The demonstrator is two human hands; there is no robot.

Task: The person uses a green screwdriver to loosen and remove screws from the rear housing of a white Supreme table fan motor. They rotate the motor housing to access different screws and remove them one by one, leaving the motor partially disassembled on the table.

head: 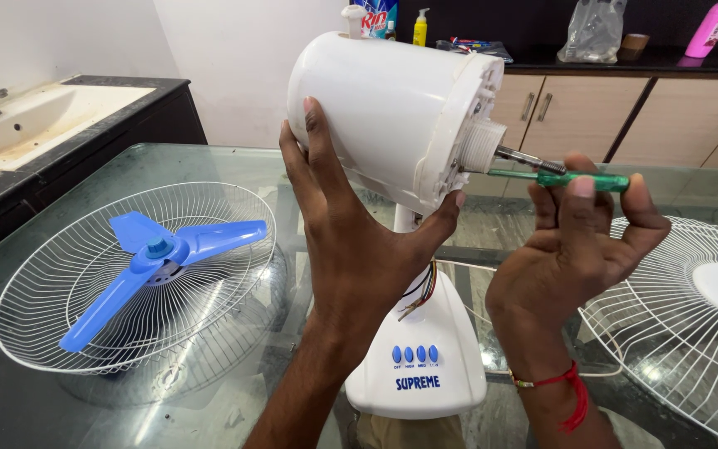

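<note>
Head view: the white rounded plastic fan motor housing (pixel 384 116) is gripped from below by the left hand (pixel 351 241), its ribbed collar and steel shaft pointing right. A green-handled screwdriver (pixel 558 178), lying horizontally with its tip at the housing face, is pinched by the right hand (pixel 575 249). A blue three-bladed propeller (pixel 155 258) rests inside the white wire guard (pixel 60 333) on the glass table (pixel 234 158).

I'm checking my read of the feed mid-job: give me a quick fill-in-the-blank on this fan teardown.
1. The left hand steadies the white ____ housing.
2. The right hand holds a ____-handled screwdriver.
3. The blue blade lies in the wire guard on the person's ____.

Missing words: motor; green; left
</note>
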